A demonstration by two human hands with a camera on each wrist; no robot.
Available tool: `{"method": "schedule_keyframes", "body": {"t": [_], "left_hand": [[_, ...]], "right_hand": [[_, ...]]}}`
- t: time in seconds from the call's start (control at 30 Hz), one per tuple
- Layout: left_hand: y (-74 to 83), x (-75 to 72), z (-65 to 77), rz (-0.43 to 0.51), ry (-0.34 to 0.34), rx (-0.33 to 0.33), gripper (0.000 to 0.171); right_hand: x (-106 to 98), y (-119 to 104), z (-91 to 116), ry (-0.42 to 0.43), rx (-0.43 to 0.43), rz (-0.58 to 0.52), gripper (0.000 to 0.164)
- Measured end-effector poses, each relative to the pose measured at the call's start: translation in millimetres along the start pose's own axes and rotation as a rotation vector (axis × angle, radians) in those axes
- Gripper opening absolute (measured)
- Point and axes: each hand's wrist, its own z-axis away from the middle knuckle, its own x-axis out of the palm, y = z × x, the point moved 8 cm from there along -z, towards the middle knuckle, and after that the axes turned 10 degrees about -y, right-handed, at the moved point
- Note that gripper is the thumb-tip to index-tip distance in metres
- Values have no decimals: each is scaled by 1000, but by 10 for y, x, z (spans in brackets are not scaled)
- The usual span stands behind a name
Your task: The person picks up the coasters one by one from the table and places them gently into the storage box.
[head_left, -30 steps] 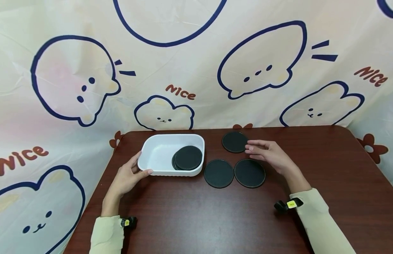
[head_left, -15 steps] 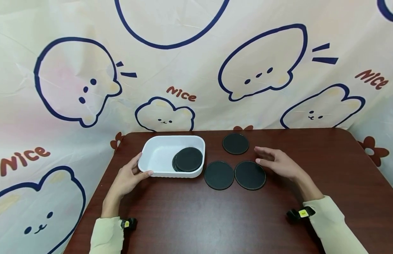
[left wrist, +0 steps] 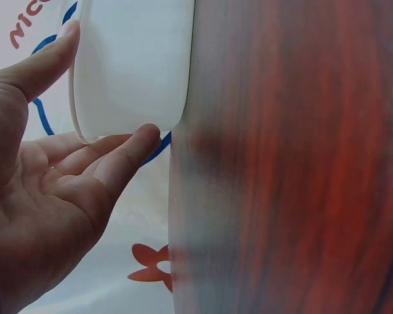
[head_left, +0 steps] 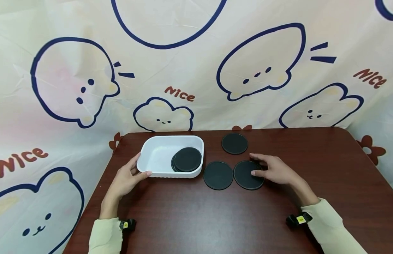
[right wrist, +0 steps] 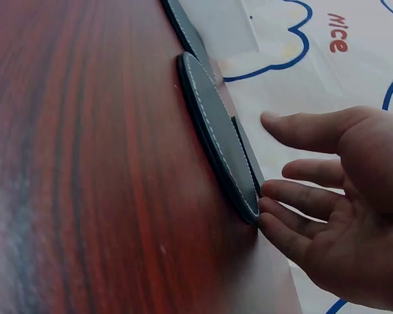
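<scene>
In the head view, my left hand (head_left: 125, 180) grips the near left corner of a white plastic basin (head_left: 155, 171), thumb at the front rim. The left wrist view shows the fingers against the end wall of the basin (left wrist: 134, 72). Round black coasters (head_left: 188, 159) lie overlapped in the basin's right part. Over the front right coaster (head_left: 244, 176), my right hand (head_left: 277, 170) hovers with thumb and fingers apart. In the right wrist view, its lower fingers are close to the edge of the stitched coaster (right wrist: 216, 140); contact is hard to tell.
Left of that coaster lies another black coaster (head_left: 218, 175), almost touching it. A third coaster (head_left: 234, 143) lies near the back edge of the brown table (head_left: 196, 218). A printed cloth (head_left: 202, 70) hangs behind the table.
My right hand has left the back coaster, drawn away to the right, then come in over the front right coaster. The left hand, basin and coasters have stayed in place.
</scene>
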Motion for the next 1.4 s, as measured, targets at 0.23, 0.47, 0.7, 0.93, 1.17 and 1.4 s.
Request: {"method": "schedule_keyframes", "body": {"t": [0.23, 0.47, 0.7, 0.93, 1.17, 1.4], "left_hand": [[-1, -4, -6, 1, -1, 2, 102], [-11, -6, -6, -8, 2, -6, 102], [-16, -6, -2, -6, 4, -3, 102], [-9, -6, -10, -8, 4, 2, 102], [-11, -2, -7, -4, 1, 5, 101], [-11, -1, -14, 8, -1, 7, 102]], "right_hand": [[74, -70, -25, -10, -5, 118, 76], [99, -95, -39, 20, 0, 168, 72], [48, -88, -39, 90, 13, 107, 74], [-52, -6, -17, 153, 104, 32, 70], [-99, 59, -9, 155, 130, -26, 57], [-178, 107, 24, 179, 145, -102, 44]]}}
